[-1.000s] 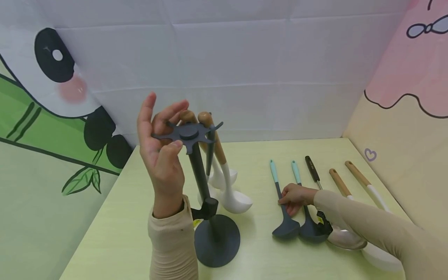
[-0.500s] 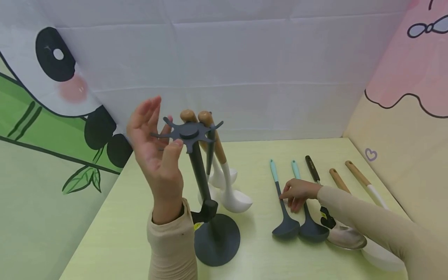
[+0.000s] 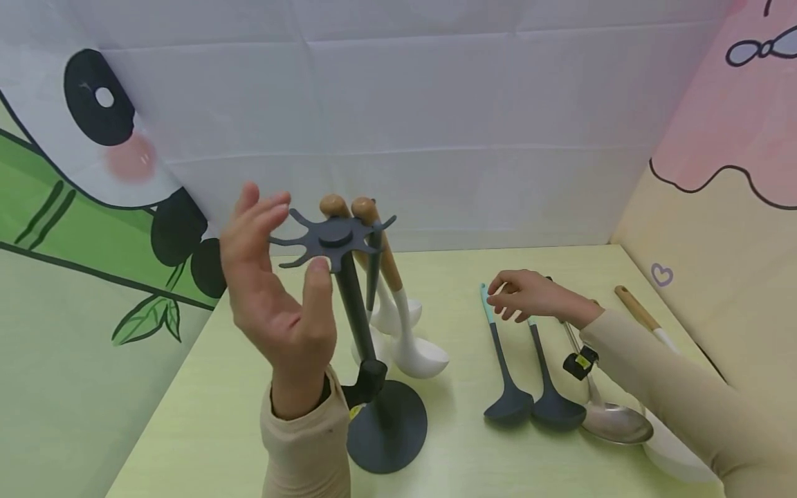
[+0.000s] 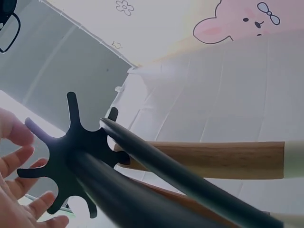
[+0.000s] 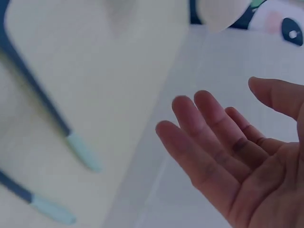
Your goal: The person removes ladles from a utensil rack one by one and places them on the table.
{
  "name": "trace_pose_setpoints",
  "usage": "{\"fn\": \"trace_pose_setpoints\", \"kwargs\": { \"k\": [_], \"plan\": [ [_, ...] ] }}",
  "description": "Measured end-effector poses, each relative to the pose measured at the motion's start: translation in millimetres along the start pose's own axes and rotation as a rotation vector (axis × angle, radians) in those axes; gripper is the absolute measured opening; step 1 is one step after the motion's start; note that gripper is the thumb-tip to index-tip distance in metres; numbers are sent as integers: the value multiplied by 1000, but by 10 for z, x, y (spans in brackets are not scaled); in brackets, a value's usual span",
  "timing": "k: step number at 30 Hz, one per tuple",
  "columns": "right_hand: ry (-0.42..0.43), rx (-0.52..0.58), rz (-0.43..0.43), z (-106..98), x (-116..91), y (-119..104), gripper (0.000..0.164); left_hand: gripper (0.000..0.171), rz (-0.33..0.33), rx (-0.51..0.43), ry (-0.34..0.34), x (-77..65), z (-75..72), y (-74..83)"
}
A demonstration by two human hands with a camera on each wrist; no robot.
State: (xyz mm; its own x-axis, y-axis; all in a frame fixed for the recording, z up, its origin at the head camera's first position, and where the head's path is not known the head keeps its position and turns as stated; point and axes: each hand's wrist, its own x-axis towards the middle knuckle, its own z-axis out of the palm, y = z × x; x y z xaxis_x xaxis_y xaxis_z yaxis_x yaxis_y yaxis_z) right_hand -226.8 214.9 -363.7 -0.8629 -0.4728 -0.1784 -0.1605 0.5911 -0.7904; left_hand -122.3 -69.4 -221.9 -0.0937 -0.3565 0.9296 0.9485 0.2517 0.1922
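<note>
"What's the left hand doing on your feed?"

"I see the left hand [image 3: 277,304] with its fingers spread beside the hooked top of a dark grey upright utensil stand [image 3: 357,304]. The thumb tip is at the hooks; I can't tell whether it touches. White ladles with wooden handles [image 3: 423,358] hang on the stand's far side."

"And the right?"

"My right-wrist view shows the right hand [image 3: 529,294] with fingers loosely extended and thumb apart. It hovers above the pale table [image 3: 212,415], near the turquoise handle end of a dark grey ladle [image 3: 509,404], but apart from it."

"Where's that ladle?"

"Lying on the table, well apart from the stand, the nearest in the row to it. Just beside it I have a matching grey ladle [image 3: 558,409], then a silvery metal spoon [image 3: 618,423]."
</note>
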Motion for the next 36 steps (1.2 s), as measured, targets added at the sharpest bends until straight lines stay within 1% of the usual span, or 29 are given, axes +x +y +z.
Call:
{"fn": "trace_pose_setpoints", "kwargs": {
  "k": [2, 4, 8, 10, 13, 15, 18, 20, 22, 24, 29, 31, 36],
  "plan": [
    [54, -21, -81, 7, -60, -166, 31, 33, 64, 27, -4, 1, 8, 6],
    [129, -52, -171, 26, -129, -328, 27, 31, 118, 55, -14, 0, 10, 19],
    [300, -88, -375, 111, -259, -641, 23, 27, 189, 99, -56, -12, 14, 43],
    [357, -59, -497, 169, -311, -781, 27, 24, 214, 121, -80, -13, 21, 48],
    [398, 22, -692, 262, -351, -961, 35, 20, 232, 151, -105, -25, 34, 34],
    [404, 86, -806, 319, -360, -1069, 39, 19, 230, 141, -126, -35, 38, 20],
    [407, 158, -937, 401, -334, -1201, 38, 18, 222, 124, -146, -55, 30, -5],
    [408, 188, -999, 453, -309, -1279, 37, 18, 217, 118, -151, -63, 25, -18],
    [406, 204, -1040, 504, -279, -1347, 38, 18, 215, 129, -148, -70, 19, -27],
    [406, 200, -1063, 553, -253, -1413, 40, 18, 214, 133, -143, -73, 17, -34],
    [415, 174, -1061, 655, -203, -1563, 41, 19, 212, 118, -125, -80, 25, -50],
    [436, 155, -1056, 689, -185, -1611, 43, 19, 207, 121, -117, -84, 23, -54],
    [529, 80, -1048, 721, -151, -1695, 42, 20, 191, 163, -103, -95, 15, -54]
  ]
}}
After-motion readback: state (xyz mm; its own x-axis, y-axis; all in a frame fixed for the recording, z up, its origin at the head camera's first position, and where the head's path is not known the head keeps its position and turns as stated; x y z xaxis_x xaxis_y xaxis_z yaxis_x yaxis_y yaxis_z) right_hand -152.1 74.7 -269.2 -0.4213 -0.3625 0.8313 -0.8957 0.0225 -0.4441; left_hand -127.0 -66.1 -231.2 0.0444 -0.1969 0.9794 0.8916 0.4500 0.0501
